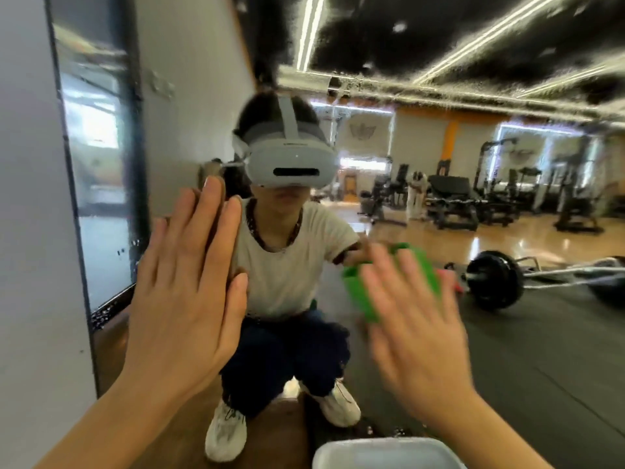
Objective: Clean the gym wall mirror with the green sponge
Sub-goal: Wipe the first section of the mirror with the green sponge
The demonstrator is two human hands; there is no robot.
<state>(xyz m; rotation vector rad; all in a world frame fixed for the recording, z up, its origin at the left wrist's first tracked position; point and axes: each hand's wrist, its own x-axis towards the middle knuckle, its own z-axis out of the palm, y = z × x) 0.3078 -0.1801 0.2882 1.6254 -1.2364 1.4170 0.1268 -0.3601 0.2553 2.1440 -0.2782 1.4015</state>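
Observation:
The wall mirror (389,106) fills most of the view, its upper part covered in wet droplets and streaks. My left hand (182,292) lies flat against the glass, fingers straight and pointing up. To its right, my right hand (416,319) presses the green sponge (363,292) onto the mirror with straight, spread fingers; hand and sponge are motion-blurred. The sponge shows beyond my fingertips and to their left. The mirror reflects a crouching person in a grey headset and white T-shirt.
The mirror's dark frame edge (72,184) runs down the left beside a grey wall (27,231). A white plastic tub (385,455) sits at the bottom, below my right arm. Reflected in the glass are a barbell (497,282) on black matting and gym machines.

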